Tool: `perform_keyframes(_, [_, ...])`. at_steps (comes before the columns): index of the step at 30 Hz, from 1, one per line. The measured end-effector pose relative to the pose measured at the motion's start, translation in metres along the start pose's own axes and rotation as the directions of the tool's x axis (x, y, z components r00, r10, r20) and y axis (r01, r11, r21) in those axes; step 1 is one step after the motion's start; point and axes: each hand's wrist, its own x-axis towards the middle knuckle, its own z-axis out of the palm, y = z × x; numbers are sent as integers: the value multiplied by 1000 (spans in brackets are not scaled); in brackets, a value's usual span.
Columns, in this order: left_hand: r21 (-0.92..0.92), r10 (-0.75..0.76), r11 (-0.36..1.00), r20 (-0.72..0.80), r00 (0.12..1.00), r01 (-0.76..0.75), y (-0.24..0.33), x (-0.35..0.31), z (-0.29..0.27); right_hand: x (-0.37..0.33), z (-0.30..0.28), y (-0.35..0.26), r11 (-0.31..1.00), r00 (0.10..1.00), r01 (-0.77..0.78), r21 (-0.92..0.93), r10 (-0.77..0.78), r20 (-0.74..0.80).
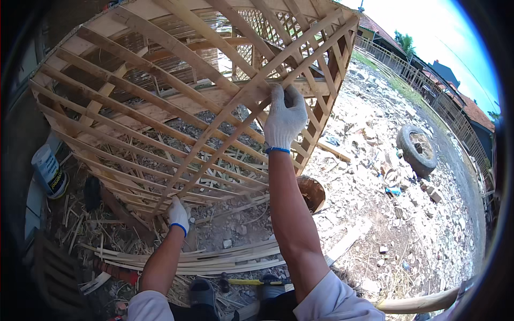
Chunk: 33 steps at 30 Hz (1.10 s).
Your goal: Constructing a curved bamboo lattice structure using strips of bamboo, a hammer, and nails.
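A large wooden lattice frame (160,41) of crossed slats stands tilted in front of me. Both my hands wear white knit gloves with blue cuffs. My right hand (285,122) is up at the slat crossing near the frame's right side, its fingers closed round a diagonal slat (227,144). Lower down, my left hand (179,214) is closed at that slat's bottom end, near the frame's lower edge. The fingertips of both hands are partly hidden. By my feet lies a hammer (246,281) with a yellow handle.
Long pale strips (193,260) lie across the ground before my sandals (202,294). A white and blue bucket (49,171) stands at the left. Beyond the frame's right side are a rusty cylinder (312,193), rubble, an old tire (416,150) and a fence (436,101).
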Motion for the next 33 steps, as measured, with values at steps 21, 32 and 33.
perform_keyframes(21, [-54, -90, 995, -12, 996, 89, -11, 33, -7, 4, 9, 9, 993, 998, -19, 120, 27, -63])
perform_keyframes(32, [486, 149, 874, -216, 965, -26, -10, 12, 15, -5, 5, -11, 984, 998, 3, -176, 8, 59])
perform_keyframes(33, [476, 170, 878, -221, 960, -46, -11, 10, 12, -8, 5, -11, 988, 997, -20, -152, 32, 76])
